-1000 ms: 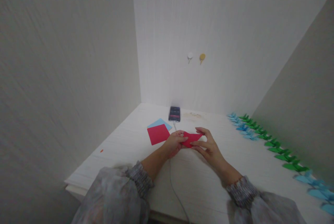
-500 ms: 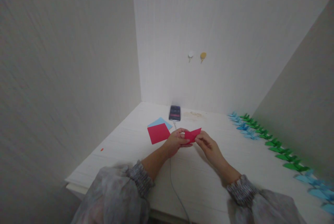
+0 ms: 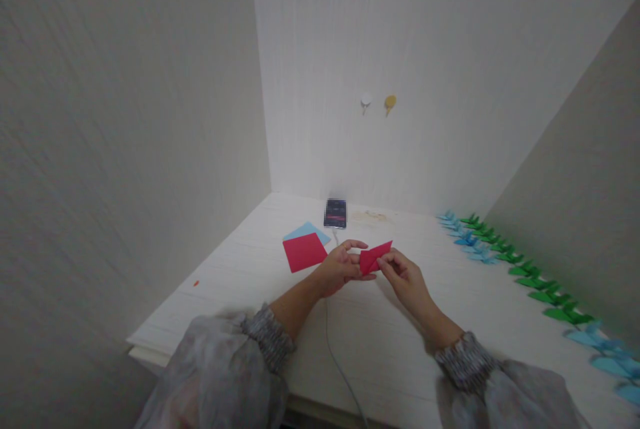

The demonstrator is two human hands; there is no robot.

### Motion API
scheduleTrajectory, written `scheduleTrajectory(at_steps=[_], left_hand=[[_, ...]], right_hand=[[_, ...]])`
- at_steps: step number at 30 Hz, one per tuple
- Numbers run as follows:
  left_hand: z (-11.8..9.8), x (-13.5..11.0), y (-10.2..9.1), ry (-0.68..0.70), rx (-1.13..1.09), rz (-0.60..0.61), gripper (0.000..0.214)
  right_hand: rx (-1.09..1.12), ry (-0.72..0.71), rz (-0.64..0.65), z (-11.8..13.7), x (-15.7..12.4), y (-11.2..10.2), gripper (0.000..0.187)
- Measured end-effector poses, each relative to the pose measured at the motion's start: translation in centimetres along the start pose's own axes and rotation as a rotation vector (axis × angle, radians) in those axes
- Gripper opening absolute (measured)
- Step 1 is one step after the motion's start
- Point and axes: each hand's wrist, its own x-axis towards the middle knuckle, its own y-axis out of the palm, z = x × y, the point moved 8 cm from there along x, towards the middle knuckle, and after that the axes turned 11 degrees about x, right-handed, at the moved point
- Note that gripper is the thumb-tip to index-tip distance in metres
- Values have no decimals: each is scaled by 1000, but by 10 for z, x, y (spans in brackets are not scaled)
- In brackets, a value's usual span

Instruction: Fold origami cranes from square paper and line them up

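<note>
A small folded piece of red paper (image 3: pixel 371 259) is held up between my two hands, above the table. My right hand (image 3: pixel 404 274) pinches its right part between thumb and fingers, and a pointed corner sticks up past the fingertips. On the paper's left edge is my left hand (image 3: pixel 341 270), its fingers loosely spread around it, one stretched above and one below. Some of the left fingertips are hidden behind the paper. Left of that hand, a flat red sheet (image 3: pixel 304 253) lies partly over a light blue sheet (image 3: pixel 311 229).
A phone (image 3: pixel 335 213) with a white cable (image 3: pixel 336 359) lies near the back wall. Along the right side run rows of green folded paper figures (image 3: pixel 530 280) and blue ones (image 3: pixel 595 337). An orange scrap (image 3: pixel 196 283) rests on the white table (image 3: pixel 240 269) at left. Two hooks (image 3: pixel 390 103) are on the wall.
The folded red paper has shifted slightly right with my right hand. My left fingers have loosened and spread, and more of the paper's left part shows.
</note>
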Motion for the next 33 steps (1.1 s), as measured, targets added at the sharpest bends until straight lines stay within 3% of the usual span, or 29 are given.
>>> scheduleTrajectory(at_steps=[6, 13, 24, 33], left_hand=[[-1, -2, 1, -1, 31, -21, 56], [8, 2, -10, -8, 153, -121, 59], [6, 3, -9, 37, 114, -114, 60], [7, 2, -11, 34, 125, -137, 58]], right_hand=[[-9, 20, -9, 1, 1, 0, 10], [-40, -40, -4, 2, 1, 3, 11], [-8, 25, -80, 3, -1, 1, 13], [-30, 40, -71, 5, -1, 4, 16]])
